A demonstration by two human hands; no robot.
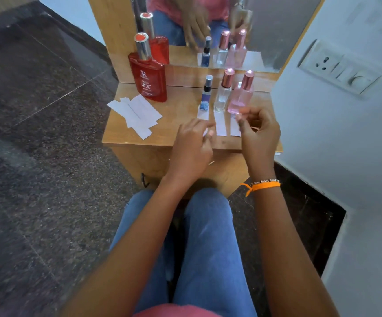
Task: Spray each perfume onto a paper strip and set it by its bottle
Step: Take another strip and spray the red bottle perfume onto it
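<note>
My left hand (191,143) pinches near end of white paper strip (203,115) below small blue spray bottle (206,94), pairing scent. Right hand (257,128) loosely curled, empty, near pink glass bottle (240,97). Tall red bottle (147,72) lacks strip; spare strips (136,112) beside it.

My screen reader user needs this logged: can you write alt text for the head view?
Two bare hands, left hand and right hand, hover over three white paper strips lying before a small blue spray bottle, a clear glass bottle and a pink bottle on a wooden table; a tall red bottle stands beside spare strips.
</note>
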